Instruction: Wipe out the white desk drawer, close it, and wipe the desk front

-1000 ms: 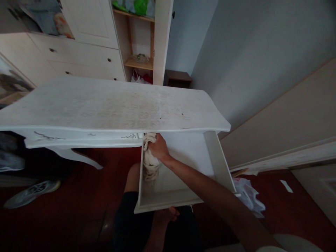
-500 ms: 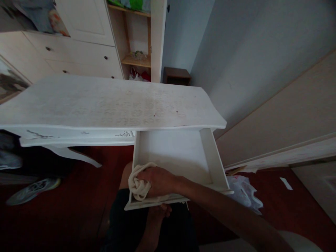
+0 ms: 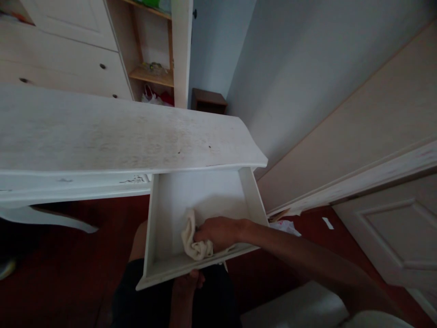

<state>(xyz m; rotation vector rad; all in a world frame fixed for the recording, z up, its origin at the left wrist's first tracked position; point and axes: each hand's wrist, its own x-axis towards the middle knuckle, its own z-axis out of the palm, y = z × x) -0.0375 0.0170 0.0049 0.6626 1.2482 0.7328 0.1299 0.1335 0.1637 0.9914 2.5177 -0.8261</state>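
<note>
Lying near the front of the open drawer [image 3: 152, 228] under the counter [image 3: 102, 136], a cream cloth [image 3: 194, 244] is clenched in the right hand [image 3: 221, 231], bunched just left of its fingers [image 3: 205, 234], long axis near-to-far. The left hand [image 3: 186, 283] is seemingly pressed beneath the drawer front; its grip cannot be told. No writing is readable.

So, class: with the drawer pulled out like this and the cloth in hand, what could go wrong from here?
1. The drawer hangs far out of the desk; it may tip or slide free.
2. The right hand bears on the cloth near the front, probably adding load there.
3. The left hand, under the front edge, might get pinched.
</note>
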